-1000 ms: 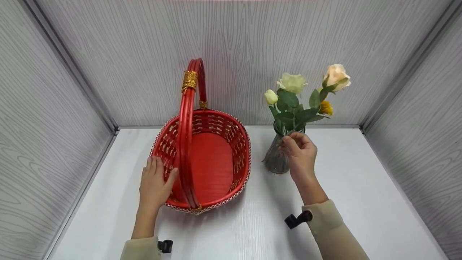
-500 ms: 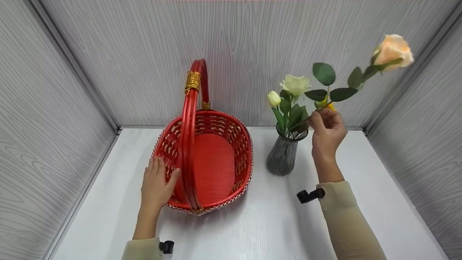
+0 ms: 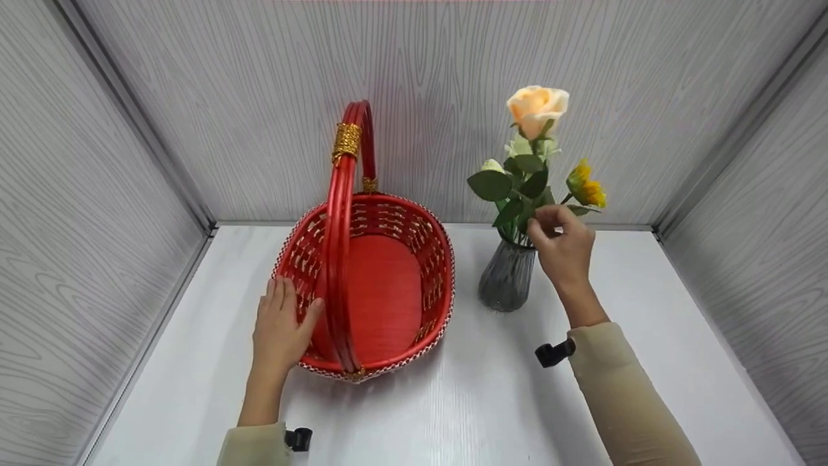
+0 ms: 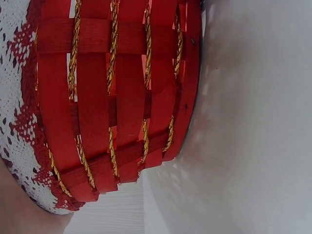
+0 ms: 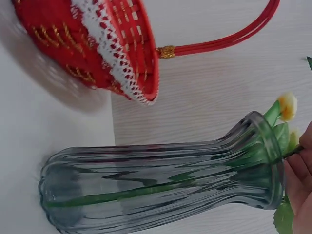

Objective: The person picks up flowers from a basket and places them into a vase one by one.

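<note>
A red woven basket [image 3: 381, 298] with a tall arched handle stands left of centre. My left hand [image 3: 279, 336] rests on its left rim, the fingers fairly straight and the thumb spread toward the inside. Right of the basket is a ribbed grey glass vase [image 3: 503, 285], upright. My right hand [image 3: 564, 249] pinches the stem of a peach rose [image 3: 537, 111] just above the vase's mouth. The rose's head stands above the other flowers. A green stem [image 5: 112, 196] shows through the glass in the right wrist view.
In the vase, a pale flower [image 3: 546, 147] and a white tulip [image 3: 491, 166] are partly hidden behind the rose. A yellow flower [image 3: 587, 184] leans right. Grey wood-grain walls [image 3: 427, 65] enclose the white table [image 3: 440, 414] at the back and sides.
My right hand lifted the rose up and right out of the bunch, then brought it back left, upright over the vase. My left hand has stayed on the basket.
</note>
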A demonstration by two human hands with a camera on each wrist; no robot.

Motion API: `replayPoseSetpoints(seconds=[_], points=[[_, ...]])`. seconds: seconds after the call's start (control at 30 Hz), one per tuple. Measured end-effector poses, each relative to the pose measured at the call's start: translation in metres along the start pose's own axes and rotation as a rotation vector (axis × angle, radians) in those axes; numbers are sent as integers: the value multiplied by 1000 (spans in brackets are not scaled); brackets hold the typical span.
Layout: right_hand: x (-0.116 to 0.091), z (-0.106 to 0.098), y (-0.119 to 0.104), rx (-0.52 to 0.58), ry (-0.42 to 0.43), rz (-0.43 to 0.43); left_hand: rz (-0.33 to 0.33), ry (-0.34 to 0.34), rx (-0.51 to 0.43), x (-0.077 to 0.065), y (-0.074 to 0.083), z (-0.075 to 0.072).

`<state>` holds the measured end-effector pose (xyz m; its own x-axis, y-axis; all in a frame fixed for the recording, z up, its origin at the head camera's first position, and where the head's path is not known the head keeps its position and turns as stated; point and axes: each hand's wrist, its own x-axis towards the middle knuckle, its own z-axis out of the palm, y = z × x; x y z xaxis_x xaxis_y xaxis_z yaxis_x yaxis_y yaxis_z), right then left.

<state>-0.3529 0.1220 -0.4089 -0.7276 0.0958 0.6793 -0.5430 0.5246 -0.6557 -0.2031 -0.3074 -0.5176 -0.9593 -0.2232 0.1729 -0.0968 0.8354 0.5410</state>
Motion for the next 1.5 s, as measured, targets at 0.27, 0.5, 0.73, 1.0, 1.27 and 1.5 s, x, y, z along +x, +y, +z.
replayPoseSetpoints(seconds=[0.27,0.5,0.73,1.0,1.27,1.5], points=[[1,2,5,-132,-99,-126,15,15,-4,0,1,0],[9,4,1,-210,-246,-179,25,28,-9,-2,1,0],[23,-1,-10,-329,-454,-151,12,19,0,-1,-1,0],[27,-6,-16,-370,-570,-68,6,4,6,0,1,-1],[24,-1,-22,-301,-572,-29,5,7,10,0,-2,-1],[22,2,-20,-298,-555,-44,17,14,7,-1,2,0]])
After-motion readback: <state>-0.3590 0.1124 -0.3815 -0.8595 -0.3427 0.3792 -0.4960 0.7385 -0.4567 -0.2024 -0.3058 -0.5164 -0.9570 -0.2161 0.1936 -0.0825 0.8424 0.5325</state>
